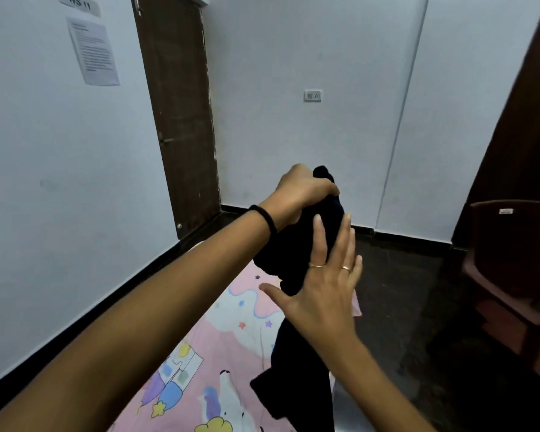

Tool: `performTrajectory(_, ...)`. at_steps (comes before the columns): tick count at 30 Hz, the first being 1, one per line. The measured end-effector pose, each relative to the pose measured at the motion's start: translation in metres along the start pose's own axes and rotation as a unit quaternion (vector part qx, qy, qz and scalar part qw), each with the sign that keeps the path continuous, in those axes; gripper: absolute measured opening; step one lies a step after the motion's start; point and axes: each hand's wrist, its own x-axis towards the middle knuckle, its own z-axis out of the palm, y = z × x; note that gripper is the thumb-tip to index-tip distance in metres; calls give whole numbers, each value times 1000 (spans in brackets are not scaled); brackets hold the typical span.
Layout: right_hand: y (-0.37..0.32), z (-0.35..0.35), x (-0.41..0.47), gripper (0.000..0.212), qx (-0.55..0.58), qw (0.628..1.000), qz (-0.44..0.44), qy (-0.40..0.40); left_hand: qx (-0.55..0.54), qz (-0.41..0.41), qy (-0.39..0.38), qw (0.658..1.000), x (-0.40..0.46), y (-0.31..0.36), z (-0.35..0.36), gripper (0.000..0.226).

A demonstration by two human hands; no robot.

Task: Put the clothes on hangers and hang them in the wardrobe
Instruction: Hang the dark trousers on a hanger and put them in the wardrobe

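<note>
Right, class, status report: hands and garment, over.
Left hand grips dark garment at top. Right hand open, flat against it. No hanger visible.

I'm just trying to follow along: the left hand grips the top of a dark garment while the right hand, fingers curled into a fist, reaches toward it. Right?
Nearly. In the head view the right hand is open, fingers straight and spread against the dark garment, not a fist. The left hand does grip its top.
</note>
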Motion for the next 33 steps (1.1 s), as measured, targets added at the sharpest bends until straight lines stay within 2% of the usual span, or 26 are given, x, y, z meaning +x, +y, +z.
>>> performTrajectory(2,-9,4,5,112,-1,996,18,85,8,-2,-18,1000,-5,13,5,22)
performTrajectory(4,-9,-4,15,92,49,985,39,161,-15,-4,-51,999,-12,26,11,21)
performTrajectory(6,2,-20,29,71,156,964,48,211,-27,-3,-76,997,-21,42,11,18)
performTrajectory(8,21,-37,46,46,300,918,80,247,-15,10,-104,994,-24,53,3,18)
performTrajectory(10,40,-53,60,30,417,861,149,251,4,77,-121,990,-23,57,-5,17)
performTrajectory(12,57,-62,63,24,494,807,222,235,96,219,-32,971,-22,47,-10,15)
performTrajectory(13,61,-65,60,23,519,786,253,221,128,271,30,954,-27,36,-12,16)
performTrajectory(14,65,-67,57,23,536,771,271,211,129,285,60,948,-33,27,-11,21)
performTrajectory(15,70,-70,53,24,546,764,275,205,108,266,41,957,-40,18,-7,28)
performTrajectory(17,75,-75,50,26,552,774,251,180,33,159,-84,983,-55,3,4,45)
performTrajectory(18,78,-79,49,26,551,786,230,161,4,104,-140,985,-60,-2,11,52)
performTrajectory(19,81,-83,49,26,554,793,209,141,-32,66,-173,982,-64,-4,17,58)
performTrajectory(21,91,-89,49,24,568,796,180,107,-84,40,-190,977,-62,-8,24,66)
performTrajectory(23,105,-97,47,22,596,777,186,83,-95,75,-185,975,-56,-13,29,66)
performTrajectory(25,125,-109,47,21,632,740,218,66,-62,130,-157,977,-54,-14,34,56)
performTrajectory(26,134,-116,46,28,658,714,235,46,-41,153,-139,978,-53,-13,38,51)
performTrajectory(27,141,-123,46,45,678,691,250,20,-33,167,-133,976,-53,-11,42,47)
performTrajectory(28,147,-133,46,60,697,668,262,-7,-37,177,-152,972,-54,-5,50,44)
performTrajectory(29,151,-143,45,65,715,646,263,-33,-56,187,-193,961,-58,2,56,41)
performTrajectory(31,160,-165,49,50,720,641,262,-48,-76,193,-271,940,-66,25,76,42)
performTrajectory(32,160,-175,53,43,705,656,266,-40,-62,201,-270,940,-69,35,87,45)
performTrajectory(33,165,-183,59,42,673,689,268,-14,-42,216,-242,945,-72,46,103,45)
